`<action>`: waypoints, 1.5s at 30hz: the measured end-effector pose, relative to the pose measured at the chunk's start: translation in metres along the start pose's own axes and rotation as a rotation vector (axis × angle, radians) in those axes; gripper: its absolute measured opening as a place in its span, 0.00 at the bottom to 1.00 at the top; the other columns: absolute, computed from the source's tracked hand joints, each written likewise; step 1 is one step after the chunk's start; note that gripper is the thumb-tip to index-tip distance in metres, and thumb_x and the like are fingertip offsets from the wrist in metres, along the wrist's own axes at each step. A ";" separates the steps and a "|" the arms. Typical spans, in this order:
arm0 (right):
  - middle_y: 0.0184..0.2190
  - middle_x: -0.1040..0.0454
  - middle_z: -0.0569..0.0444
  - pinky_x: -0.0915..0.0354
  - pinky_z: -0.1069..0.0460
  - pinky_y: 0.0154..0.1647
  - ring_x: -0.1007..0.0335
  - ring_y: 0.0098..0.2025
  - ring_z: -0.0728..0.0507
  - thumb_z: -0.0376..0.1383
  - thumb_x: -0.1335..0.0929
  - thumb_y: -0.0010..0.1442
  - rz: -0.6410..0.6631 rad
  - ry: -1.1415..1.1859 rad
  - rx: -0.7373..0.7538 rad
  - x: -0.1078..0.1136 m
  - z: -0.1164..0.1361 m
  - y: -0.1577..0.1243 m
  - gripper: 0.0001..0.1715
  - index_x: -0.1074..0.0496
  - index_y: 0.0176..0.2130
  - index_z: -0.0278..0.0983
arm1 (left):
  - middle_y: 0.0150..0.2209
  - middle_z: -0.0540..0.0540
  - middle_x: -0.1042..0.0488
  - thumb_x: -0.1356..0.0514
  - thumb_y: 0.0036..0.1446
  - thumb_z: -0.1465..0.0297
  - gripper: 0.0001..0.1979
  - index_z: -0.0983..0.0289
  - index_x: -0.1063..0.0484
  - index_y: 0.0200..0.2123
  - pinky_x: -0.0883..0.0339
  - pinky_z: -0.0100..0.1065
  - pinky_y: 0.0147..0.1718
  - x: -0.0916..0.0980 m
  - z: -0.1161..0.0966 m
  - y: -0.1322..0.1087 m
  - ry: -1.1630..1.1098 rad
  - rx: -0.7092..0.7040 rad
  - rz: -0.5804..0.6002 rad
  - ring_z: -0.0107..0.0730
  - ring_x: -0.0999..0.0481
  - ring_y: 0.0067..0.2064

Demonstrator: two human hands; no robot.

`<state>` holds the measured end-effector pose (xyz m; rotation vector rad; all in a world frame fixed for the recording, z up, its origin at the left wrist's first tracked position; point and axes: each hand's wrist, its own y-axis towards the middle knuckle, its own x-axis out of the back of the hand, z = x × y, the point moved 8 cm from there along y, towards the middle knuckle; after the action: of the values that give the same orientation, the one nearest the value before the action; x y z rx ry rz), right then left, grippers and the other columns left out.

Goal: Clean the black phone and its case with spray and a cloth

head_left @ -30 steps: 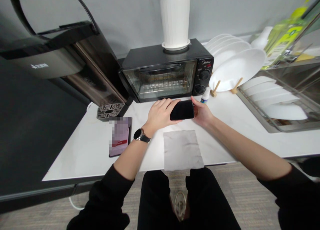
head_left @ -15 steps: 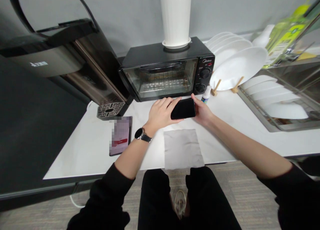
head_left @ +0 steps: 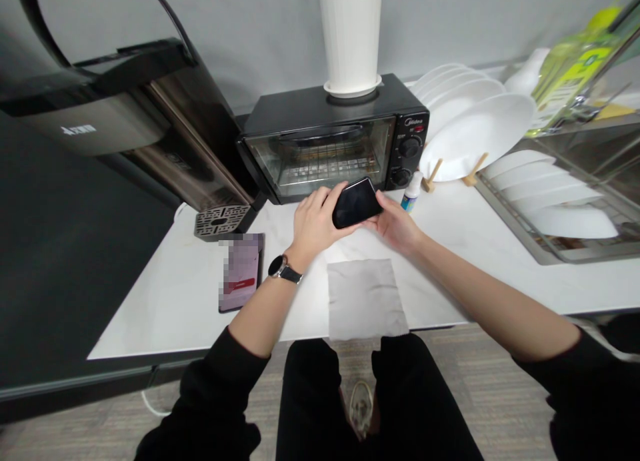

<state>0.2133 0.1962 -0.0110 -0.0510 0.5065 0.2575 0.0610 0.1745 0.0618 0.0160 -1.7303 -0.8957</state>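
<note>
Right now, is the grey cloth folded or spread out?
Spread out, it seems: the grey cloth lies flat on the white counter, only lightly creased.

"Midea" logo (head_left: 415, 122) is on blk toaster oven (head_left: 327, 151), upper rt.

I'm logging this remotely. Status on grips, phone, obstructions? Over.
Left grip, right grip: both holding black phone, angled. White bottle close beyond right grip, seemingly not blocking.

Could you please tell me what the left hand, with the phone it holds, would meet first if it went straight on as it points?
Most likely the lower front of the toaster oven, just beyond the left hand and the black phone; one view leaves the gap's depth unclear.
</note>
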 end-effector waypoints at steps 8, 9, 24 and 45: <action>0.37 0.13 0.53 0.20 0.49 0.45 0.16 0.39 0.43 0.63 0.20 0.48 0.019 0.004 0.034 -0.002 0.000 -0.001 0.31 0.17 0.38 0.43 | 0.53 0.59 0.22 0.31 0.57 0.42 0.45 0.59 0.35 0.69 0.27 0.41 0.49 0.002 0.000 0.001 -0.004 0.089 0.015 0.49 0.20 0.53; 0.36 0.13 0.53 0.20 0.49 0.44 0.16 0.38 0.43 0.63 0.20 0.50 0.012 0.011 0.028 -0.001 -0.001 0.000 0.31 0.17 0.38 0.42 | 0.52 0.59 0.22 0.31 0.56 0.42 0.45 0.58 0.35 0.69 0.26 0.41 0.49 0.001 0.001 0.000 -0.009 0.096 0.018 0.49 0.20 0.53; 0.43 0.14 0.54 0.21 0.52 0.43 0.18 0.41 0.45 0.62 0.27 0.62 0.026 0.120 0.000 -0.009 -0.002 -0.004 0.28 0.18 0.44 0.43 | 0.61 0.59 0.24 0.27 0.53 0.46 0.49 0.57 0.40 0.72 0.24 0.41 0.52 0.002 -0.001 -0.002 -0.129 0.147 0.041 0.52 0.20 0.59; 0.34 0.16 0.56 0.18 0.53 0.36 0.18 0.32 0.48 0.51 0.20 0.58 0.062 0.128 0.001 0.001 0.001 -0.001 0.22 0.21 0.43 0.39 | 0.67 0.58 0.27 0.27 0.54 0.46 0.52 0.54 0.44 0.75 0.28 0.43 0.60 -0.014 -0.001 -0.003 -0.265 0.124 0.185 0.52 0.23 0.64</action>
<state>0.2151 0.1952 -0.0112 -0.0512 0.6358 0.3159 0.0657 0.1786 0.0486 -0.1855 -1.9950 -0.6762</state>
